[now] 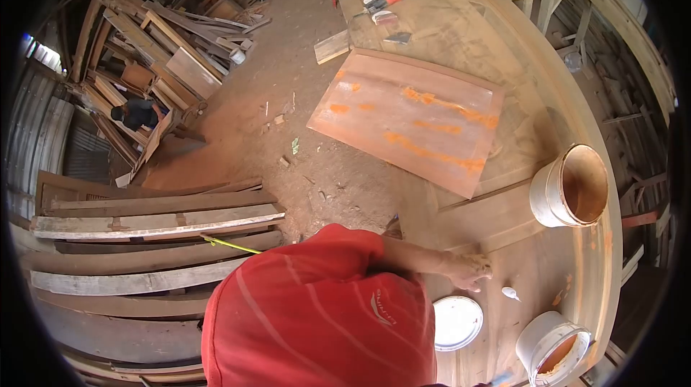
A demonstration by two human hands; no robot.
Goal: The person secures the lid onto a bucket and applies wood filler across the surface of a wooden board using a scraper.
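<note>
My left hand is stretched over the wooden door panel, with its fingers loosely apart and nothing seen in them. A small white nozzle bottle lies just beyond the fingertips, apart from them. Below the hand is a round white lid. Toward the lower edge stands a white bucket with orange paste inside. My right hand is out of the picture; a blurred bluish thing shows at the bottom edge, its kind unclear.
A smaller panel with orange smears lies on the big one. A stained bucket stands at the right. A red-and-black power tool rests at the far end. Stacked boards fill the left. Farther off, a person bends among timber.
</note>
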